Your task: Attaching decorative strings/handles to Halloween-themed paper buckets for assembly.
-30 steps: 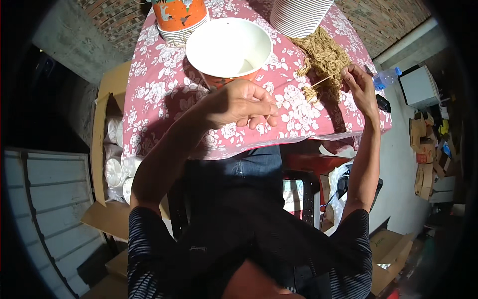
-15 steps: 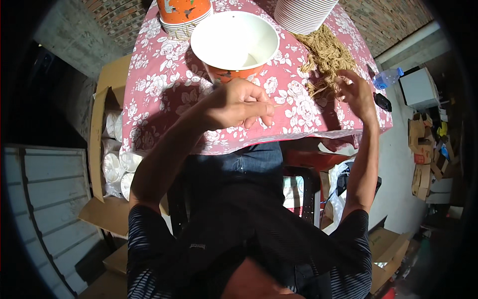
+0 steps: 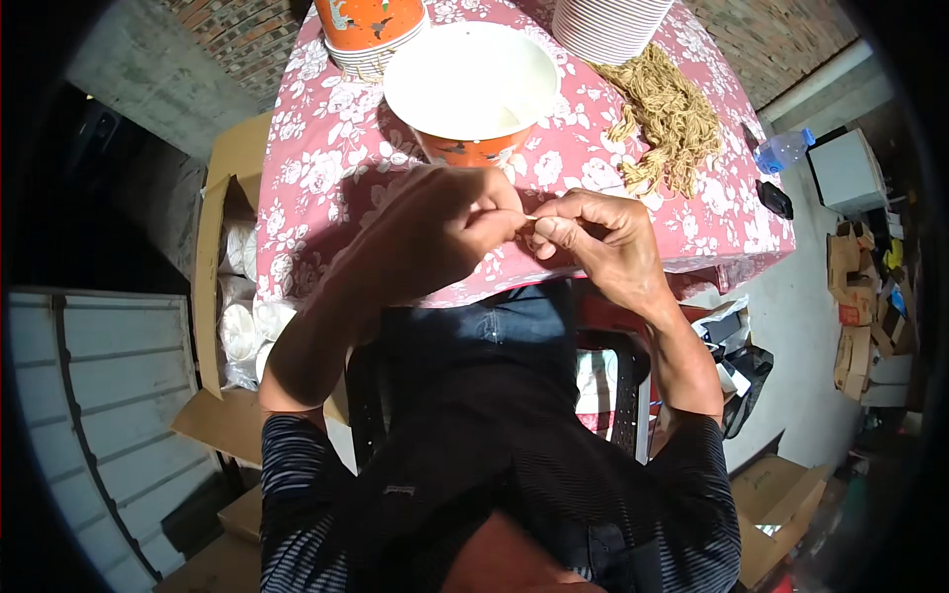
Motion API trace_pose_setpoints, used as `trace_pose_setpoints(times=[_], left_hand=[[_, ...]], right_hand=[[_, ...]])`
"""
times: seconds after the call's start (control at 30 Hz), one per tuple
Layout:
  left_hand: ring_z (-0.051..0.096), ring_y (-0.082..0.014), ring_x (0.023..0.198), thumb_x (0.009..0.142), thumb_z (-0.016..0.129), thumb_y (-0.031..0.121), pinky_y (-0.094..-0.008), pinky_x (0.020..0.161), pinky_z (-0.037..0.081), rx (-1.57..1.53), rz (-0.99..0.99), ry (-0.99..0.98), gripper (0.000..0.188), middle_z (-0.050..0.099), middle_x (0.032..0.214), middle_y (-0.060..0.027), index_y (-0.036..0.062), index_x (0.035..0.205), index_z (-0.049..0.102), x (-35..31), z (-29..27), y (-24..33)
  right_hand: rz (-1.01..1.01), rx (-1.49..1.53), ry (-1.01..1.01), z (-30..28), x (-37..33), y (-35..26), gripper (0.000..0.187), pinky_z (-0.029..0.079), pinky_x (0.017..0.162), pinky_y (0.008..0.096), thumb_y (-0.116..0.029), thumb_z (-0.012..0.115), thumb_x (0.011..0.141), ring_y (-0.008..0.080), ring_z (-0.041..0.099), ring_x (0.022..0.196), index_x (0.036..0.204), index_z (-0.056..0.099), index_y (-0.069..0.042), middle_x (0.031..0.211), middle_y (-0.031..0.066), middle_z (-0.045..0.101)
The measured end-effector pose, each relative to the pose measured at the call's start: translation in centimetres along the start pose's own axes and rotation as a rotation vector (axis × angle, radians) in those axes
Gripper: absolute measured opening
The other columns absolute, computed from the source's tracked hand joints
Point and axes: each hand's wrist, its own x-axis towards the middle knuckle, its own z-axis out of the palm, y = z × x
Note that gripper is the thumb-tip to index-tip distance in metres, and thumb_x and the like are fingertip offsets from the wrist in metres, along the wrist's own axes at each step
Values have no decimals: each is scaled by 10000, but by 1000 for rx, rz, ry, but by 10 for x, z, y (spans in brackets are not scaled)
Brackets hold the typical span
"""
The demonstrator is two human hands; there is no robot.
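Observation:
My left hand (image 3: 440, 232) and my right hand (image 3: 611, 242) meet above the near side of the table, both with fingers pinched. Between their fingertips runs a short, thin, pale strand of twine (image 3: 532, 217); most of it is hidden by the fingers. Just beyond my left hand stands an orange paper bucket (image 3: 473, 153) with a wide white rim and white inside, its mouth facing up. A heap of tan twine pieces (image 3: 672, 124) lies loose on the cloth to the right, beyond my right hand.
A pink floral cloth (image 3: 306, 212) covers the table. Stacked orange buckets (image 3: 371, 30) stand at the far left, a white-rimmed stack (image 3: 608, 28) at the far right. A plastic bottle (image 3: 783, 150) and a black object (image 3: 774, 200) sit by the right edge. A carton (image 3: 213, 287) holds wrapped white items.
My right hand has come left and nearer, from beside the twine heap to my left fingertips, and now pinches the strand too. The view has shifted slightly.

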Motion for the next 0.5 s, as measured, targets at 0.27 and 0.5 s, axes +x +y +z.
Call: trace_pose_setpoints(times=[0.27,0.5], left_hand=[[673,-386,1010,809,818,130,-474,896,526,697,476,586,358,698,931,-159,58,1129,675,21,-32,-38],[730,-374,779,855,761,116,-466,724,562,442,293,450,317,706,773,-173,76,1154,664,18,-13,-17]], right_hand=[[-182,-165,354,21,14,13,92,497,591,234,-46,715,970,56,612,668,929,738,33,764,19,689],[-441,-440,493,30,25,17,25,478,528,281,8,751,874,143,641,601,869,731,-6,739,79,679]])
